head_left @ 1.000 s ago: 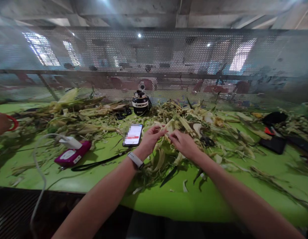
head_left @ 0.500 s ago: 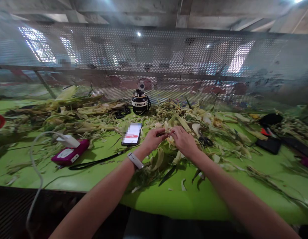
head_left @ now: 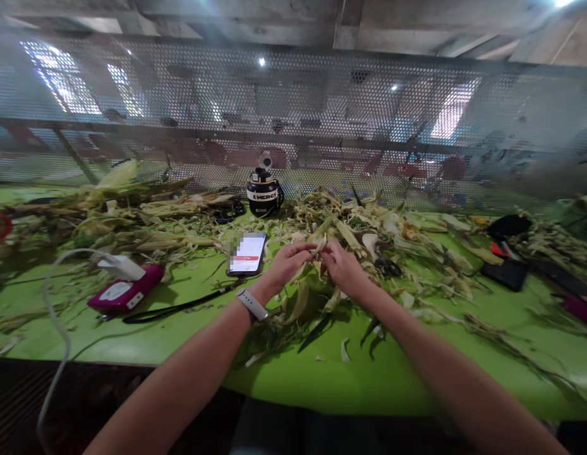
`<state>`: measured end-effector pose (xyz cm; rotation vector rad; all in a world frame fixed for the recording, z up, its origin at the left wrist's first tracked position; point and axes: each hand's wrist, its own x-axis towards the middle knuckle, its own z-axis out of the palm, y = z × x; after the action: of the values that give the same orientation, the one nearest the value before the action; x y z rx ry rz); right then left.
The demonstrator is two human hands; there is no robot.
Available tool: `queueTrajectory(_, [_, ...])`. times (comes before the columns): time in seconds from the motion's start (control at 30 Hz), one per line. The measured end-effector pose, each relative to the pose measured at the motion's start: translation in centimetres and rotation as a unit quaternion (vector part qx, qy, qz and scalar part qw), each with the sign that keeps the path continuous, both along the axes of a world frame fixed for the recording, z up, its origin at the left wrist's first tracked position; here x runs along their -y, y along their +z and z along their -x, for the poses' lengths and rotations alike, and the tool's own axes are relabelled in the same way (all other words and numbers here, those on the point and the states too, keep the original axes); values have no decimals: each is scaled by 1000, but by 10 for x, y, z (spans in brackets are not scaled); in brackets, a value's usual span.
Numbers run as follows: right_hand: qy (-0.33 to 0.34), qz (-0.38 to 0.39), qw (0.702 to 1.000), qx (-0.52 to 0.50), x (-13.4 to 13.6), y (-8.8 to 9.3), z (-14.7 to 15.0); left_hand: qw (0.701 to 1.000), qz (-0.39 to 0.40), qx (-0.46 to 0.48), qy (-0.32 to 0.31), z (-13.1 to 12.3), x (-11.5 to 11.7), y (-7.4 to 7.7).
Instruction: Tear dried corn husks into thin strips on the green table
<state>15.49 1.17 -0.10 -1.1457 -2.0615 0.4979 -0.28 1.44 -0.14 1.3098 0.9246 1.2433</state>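
- A pale husk strip (head_left: 320, 245) was held in the air over the green surface (head_left: 293, 379), near its middle, between the fingertips of both hands.
- The left grip (head_left: 291, 261) was found pinched on one end of the strip; a pale wristband (head_left: 252, 305) was worn on that wrist.
- The right grip (head_left: 343, 268) was likewise closed on the strip; the fingertips of both hands were nearly met, and the exact contact could not be made out.
- Loose husks (head_left: 300, 303) were noted below the hands, and a larger husk heap (head_left: 335, 218) was spread just beyond them.
- A dark looped handle (head_left: 390, 267) was seen to the right of the right grip, among the husks.
- A lit phone (head_left: 248, 253) was placed left of the left grip, lying flat.
- A magenta box (head_left: 127, 292), with a white plug (head_left: 124, 267) on top, was sited further left.
- A black jar (head_left: 263, 196), marked "ENERGY", was stood upright before a perforated panel (head_left: 293, 101).
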Motion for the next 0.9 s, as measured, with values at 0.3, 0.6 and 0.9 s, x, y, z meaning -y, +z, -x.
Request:
queueTrajectory(0.3, [-24, 13, 1000, -2, -4, -1, -4, 999, -25, 21, -6, 1, -5, -5])
queueTrajectory(0.6, [-90, -105, 964, 227, 7, 9, -3, 987, -90, -99, 84, 9, -14, -11])
queueTrajectory(0.9, [-57, -276, 939, 197, -1, 7, -7, 945, -213, -247, 7, 8, -9, -8])
